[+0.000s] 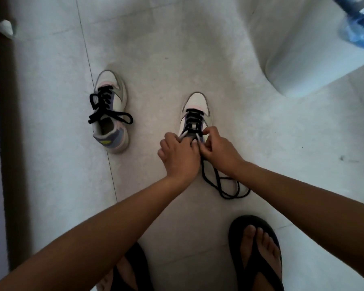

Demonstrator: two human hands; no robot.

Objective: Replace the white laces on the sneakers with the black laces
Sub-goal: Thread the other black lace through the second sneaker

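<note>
Pale floor tiles (177,49) fill the view, and we're bent right over the 2 sneakers with both arms stretched down. Off to our left, well apart from the hands, sits the finished sneaker (111,114), black lace already threaded and its loose ends flopped across the opening. All the action is on the second sneaker (195,110), toe pointing away from us, long axis running straight out from our body.

Our left hand (179,154) is curled over the heel end of the tongue, fingers bunched and gripping the shoe's upper edge; exactly what sits under the fingertips we can't tell. Our right hand (216,150) is pinching the black lace (192,120) at the near right eyelets, thumb and forefinger closed on it. About 4 black rungs cross the shoe ahead of our fingers, so the lacing looks nearly complete.

Here's what matters: the free tail (225,185) of that lace trails back toward us, behind the right wrist, looping on the floor beside our sandalled foot (256,255). The remaining eyelets lie just beyond the right fingertips, so we judge the right hand is the nearer one to draw that slack forward and through.
</note>
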